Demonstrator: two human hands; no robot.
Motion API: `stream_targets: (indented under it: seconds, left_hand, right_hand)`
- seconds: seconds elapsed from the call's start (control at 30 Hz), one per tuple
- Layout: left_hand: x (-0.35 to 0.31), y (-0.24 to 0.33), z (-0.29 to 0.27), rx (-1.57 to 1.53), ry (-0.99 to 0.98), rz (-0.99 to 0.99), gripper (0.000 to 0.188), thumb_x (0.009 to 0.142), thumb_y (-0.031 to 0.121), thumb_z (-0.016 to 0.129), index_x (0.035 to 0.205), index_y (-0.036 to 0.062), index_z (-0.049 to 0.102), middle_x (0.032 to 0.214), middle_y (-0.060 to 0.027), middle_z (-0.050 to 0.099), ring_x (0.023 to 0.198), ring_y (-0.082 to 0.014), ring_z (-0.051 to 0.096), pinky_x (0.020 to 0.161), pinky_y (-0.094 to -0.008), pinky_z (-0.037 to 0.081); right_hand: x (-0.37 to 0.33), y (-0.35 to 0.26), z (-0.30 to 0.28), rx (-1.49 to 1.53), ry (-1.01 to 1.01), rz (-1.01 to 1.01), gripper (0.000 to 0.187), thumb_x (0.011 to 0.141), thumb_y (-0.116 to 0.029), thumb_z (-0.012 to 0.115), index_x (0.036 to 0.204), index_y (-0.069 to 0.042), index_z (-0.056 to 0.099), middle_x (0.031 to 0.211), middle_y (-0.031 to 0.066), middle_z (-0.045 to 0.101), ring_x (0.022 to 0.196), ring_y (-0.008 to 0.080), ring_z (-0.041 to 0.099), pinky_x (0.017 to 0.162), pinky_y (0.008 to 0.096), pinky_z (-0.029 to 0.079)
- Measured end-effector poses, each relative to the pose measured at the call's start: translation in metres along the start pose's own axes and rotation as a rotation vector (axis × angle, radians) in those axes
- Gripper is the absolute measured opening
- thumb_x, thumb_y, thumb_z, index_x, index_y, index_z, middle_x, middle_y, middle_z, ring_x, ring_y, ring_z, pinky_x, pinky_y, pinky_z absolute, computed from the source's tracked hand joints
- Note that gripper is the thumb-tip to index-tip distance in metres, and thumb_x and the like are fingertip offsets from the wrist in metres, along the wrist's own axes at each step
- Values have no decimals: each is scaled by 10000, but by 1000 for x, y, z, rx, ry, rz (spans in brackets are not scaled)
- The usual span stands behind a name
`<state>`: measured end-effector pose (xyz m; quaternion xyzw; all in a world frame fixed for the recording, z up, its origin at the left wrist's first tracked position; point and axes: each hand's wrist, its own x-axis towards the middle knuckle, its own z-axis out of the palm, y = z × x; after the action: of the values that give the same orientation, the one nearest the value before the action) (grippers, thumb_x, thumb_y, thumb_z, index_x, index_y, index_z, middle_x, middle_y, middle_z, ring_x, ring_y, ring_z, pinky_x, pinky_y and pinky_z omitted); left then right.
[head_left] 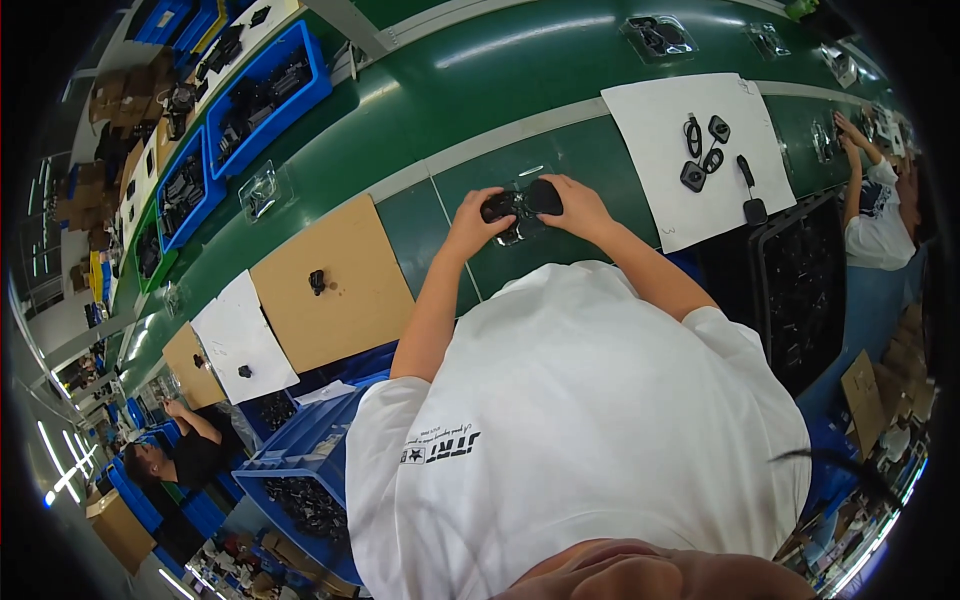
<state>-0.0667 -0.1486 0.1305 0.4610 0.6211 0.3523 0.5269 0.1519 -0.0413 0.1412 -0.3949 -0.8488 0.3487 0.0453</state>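
White shirt [600, 400] fills my feed's foreground; beyond it, left hand [472, 226] and right hand [581, 212] grasp black parts [543, 198] between them, the row running crosswise, neither hand nearer.

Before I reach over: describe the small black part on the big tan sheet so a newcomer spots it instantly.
On the green bench, find the big tan sheet, left of the person's left hand. The small black part lies alone near that sheet's middle. Brown marks beside it set it apart from the black piece on the neighbouring white sheet.
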Motion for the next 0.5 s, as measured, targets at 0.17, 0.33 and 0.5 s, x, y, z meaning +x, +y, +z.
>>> stream_targets:
  seconds: [0.17, 0.33, 0.5]
  left_hand:
    - [9, -7, 16, 492, 317, 174, 515, 784, 101, 766, 1270, 94, 596, 1078, -61, 587, 956, -215, 589, 865, -320, 484]
    - [26, -36, 13, 868, 445, 450, 470, 786, 159, 757, 1229, 99, 612, 1043, -66, 564, 977, -241, 575, 865, -326, 462]
    - [39, -43, 14, 926, 420, 510, 435, 809, 217, 724, 1216, 104, 618, 1085, -60, 570, 1022, -245, 560, 897, -342, 437]
  right_hand:
    - [10, 13, 3, -53, 57, -84, 579, 763, -260, 774, 1272, -152, 522, 1158, 95, 620, 1079, 296, 591, 926, 368, 480]
    - [16, 20, -4, -171, 4, -155, 612, 757, -290, 790, 1285, -150, 513, 1274, 83, 567, 1206, 277, 522, 1011, 393, 428]
    - [21, 30, -4, -269, 39, -292, 655, 773, -306, 775, 1338, -143, 487, 1474, 42, 439, 1378, 262, 383, 1112, 421, 339]
